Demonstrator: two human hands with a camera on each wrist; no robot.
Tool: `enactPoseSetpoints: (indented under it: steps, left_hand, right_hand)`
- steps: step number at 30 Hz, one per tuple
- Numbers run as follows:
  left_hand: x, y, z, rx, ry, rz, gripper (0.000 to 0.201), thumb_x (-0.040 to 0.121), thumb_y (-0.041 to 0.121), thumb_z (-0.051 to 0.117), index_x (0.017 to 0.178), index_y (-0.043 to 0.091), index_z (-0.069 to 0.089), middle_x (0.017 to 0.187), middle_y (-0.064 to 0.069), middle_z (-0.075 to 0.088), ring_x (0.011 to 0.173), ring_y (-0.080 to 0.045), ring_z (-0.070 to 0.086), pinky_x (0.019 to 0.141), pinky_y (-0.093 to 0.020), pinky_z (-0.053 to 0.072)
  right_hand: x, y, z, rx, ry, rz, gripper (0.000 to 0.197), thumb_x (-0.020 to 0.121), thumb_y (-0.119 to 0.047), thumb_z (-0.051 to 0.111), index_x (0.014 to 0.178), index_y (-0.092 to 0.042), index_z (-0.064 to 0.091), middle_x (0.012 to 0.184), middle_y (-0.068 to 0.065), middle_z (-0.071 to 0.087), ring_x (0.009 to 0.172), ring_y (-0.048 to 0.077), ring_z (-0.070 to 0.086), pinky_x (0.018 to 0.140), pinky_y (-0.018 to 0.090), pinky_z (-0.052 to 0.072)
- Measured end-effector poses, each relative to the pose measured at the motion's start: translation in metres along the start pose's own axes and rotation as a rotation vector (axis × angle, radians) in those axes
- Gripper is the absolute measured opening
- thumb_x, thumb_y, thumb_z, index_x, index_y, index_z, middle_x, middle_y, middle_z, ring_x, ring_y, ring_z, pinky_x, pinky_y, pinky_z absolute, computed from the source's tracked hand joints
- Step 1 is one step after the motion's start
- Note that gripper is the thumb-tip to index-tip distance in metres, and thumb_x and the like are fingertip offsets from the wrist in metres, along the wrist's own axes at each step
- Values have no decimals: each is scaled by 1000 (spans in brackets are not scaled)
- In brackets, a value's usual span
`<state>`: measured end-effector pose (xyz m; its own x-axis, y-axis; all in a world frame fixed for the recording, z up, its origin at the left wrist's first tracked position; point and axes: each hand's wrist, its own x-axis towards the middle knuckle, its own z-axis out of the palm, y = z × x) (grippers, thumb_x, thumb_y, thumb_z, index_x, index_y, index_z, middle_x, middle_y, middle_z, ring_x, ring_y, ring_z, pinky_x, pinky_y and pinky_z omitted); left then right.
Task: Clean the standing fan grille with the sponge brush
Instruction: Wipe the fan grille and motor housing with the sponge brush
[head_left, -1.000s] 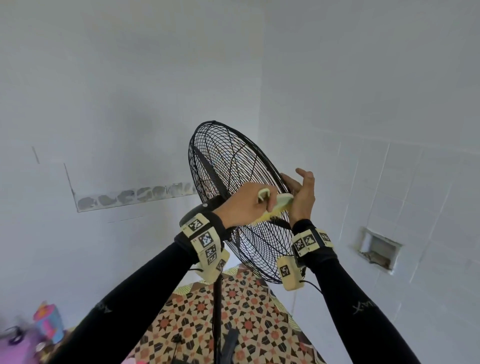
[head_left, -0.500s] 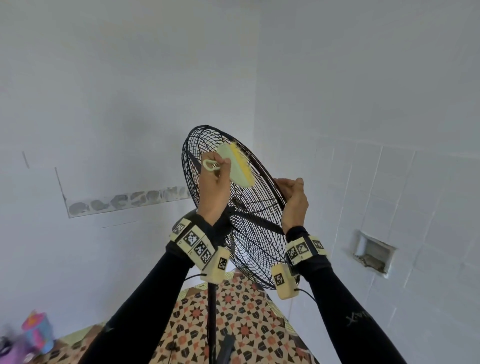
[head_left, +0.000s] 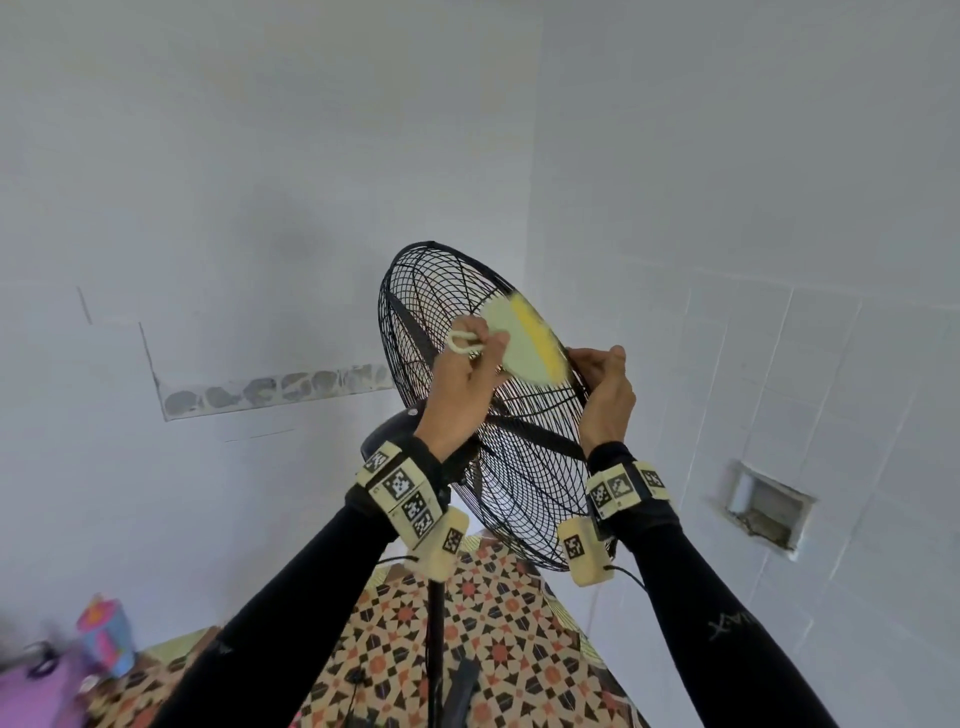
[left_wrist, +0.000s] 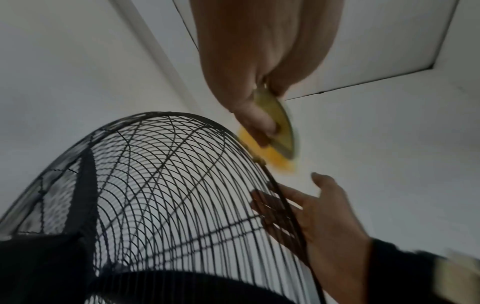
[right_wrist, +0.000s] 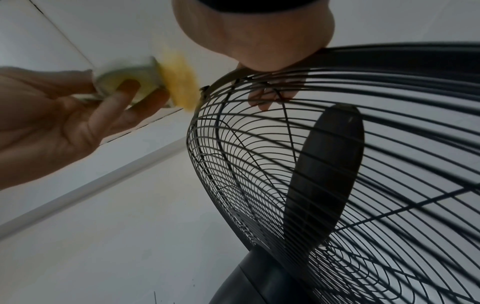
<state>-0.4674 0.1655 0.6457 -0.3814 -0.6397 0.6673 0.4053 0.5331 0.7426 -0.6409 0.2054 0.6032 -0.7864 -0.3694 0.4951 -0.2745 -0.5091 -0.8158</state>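
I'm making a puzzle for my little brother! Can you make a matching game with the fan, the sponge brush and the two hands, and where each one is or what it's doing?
Things:
1. sponge brush
2. fan grille
3. left hand
4. right hand

Places or states:
A. black wire, on a pole above the patterned floor
B. grips the grille's rim
C. yellow and pale green, against the upper rim of the grille
D. holds the brush by its handle

Pairs: 1-C, 2-A, 3-D, 4-B
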Motion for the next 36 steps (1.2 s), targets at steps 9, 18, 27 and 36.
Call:
enactPoseSetpoints:
  steps: [9, 18, 27, 36]
  left_hand:
    - [0, -1, 4, 265, -200, 72, 11, 105, 13, 58, 97, 17, 51, 98, 1, 59, 89, -10, 63, 78, -42, 62]
    - [81, 33, -28, 77, 23, 145, 25, 93, 6, 64, 82, 27, 57, 86, 5, 56, 83, -16, 52, 76, -35, 41]
    - [84, 21, -39, 534, -124, 338, 31, 106, 11, 55, 82, 30, 48, 76, 8, 58, 64, 4, 51, 59, -9, 38]
    - [88, -7, -62, 485, -74, 302, 47, 97, -6, 58, 69, 28, 39, 64, 15, 46, 59, 5, 47, 59, -7, 36]
  right_hand:
    - [-6, 2, -2, -95, 30, -33, 57, 97, -65, 27, 87, -33, 73, 97, -3, 76, 100, 19, 69, 97, 40, 53]
    - [-16, -6, 13, -682, -205, -335, 55, 94, -63, 51, 134, -25, 48, 128, -2, 63, 114, 18, 58, 96, 40, 50]
    - [-3, 4, 32, -1000, -225, -444, 85, 86, -72, 56, 151, -23, 33, 148, 4, 50, 124, 30, 53, 93, 49, 51]
    - [10, 3, 29, -991, -172, -418, 80, 83, -72, 61, 147, -31, 35, 139, -2, 56, 119, 23, 56, 91, 42, 51]
